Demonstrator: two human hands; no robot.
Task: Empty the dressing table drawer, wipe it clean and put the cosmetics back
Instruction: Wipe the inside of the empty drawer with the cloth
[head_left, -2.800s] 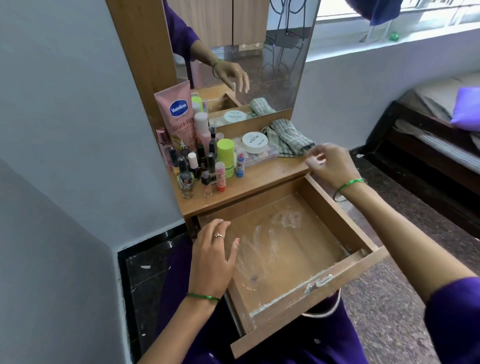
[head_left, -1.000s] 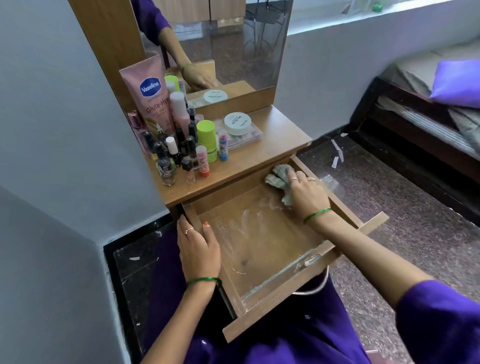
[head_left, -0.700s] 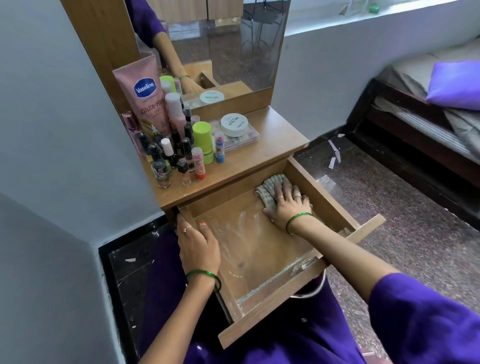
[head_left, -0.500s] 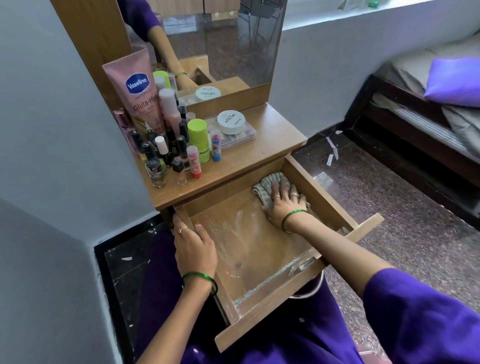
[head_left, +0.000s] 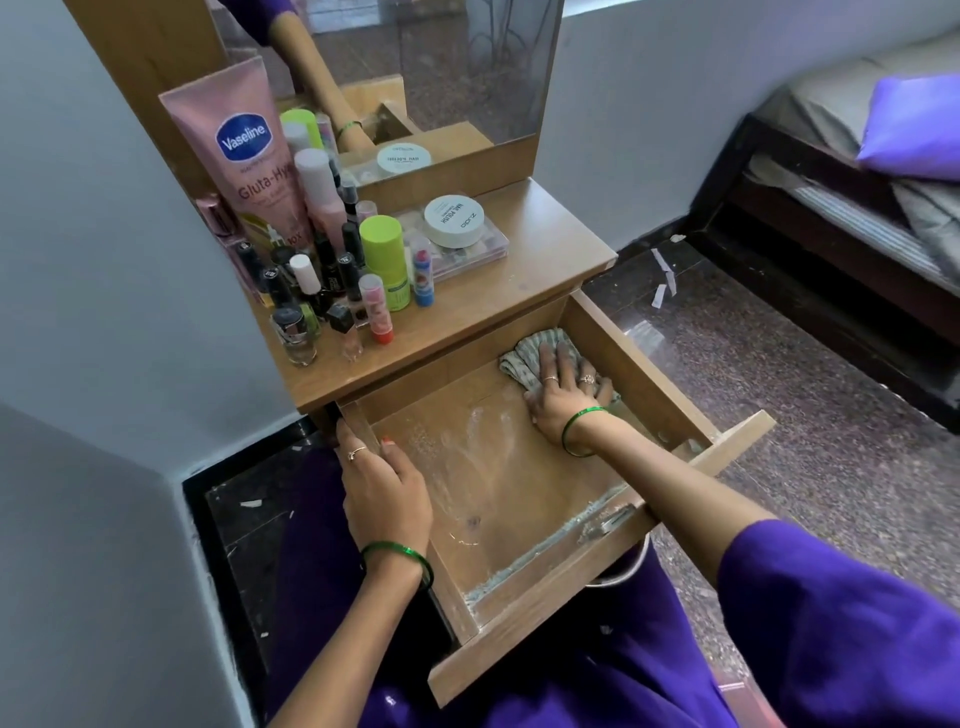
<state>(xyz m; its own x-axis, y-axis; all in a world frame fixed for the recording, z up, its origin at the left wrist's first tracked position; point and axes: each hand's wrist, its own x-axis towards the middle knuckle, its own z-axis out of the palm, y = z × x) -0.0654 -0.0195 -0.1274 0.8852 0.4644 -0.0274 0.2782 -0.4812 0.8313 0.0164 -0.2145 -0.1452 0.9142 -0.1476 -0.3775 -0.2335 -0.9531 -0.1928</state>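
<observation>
The wooden drawer (head_left: 524, 597) is pulled out and holds no cosmetics; white dust streaks its floor. My right hand (head_left: 563, 392) presses a grey-green striped cloth (head_left: 530, 353) flat into the drawer's far right corner, fingers straight. My left hand (head_left: 384, 488) grips the drawer's left wall, thumb inside. The cosmetics stand on the dressing table top (head_left: 530, 270): a pink Vaseline tube (head_left: 244, 156), several small nail polish bottles (head_left: 311, 291), a green-capped stick (head_left: 384, 260), lip balms (head_left: 376, 312) and a round white tin (head_left: 453, 221) on a clear case.
A mirror (head_left: 441, 62) backs the table and reflects my arm. A grey wall (head_left: 104, 208) closes the left side. A bed with a purple pillow (head_left: 914, 119) stands at the right across speckled floor (head_left: 779, 364). My purple-clad lap lies under the drawer.
My right hand took the cloth off the table top, carried it into the drawer and has pressed it into the far right corner. My left hand moved from the drawer floor onto its left wall.
</observation>
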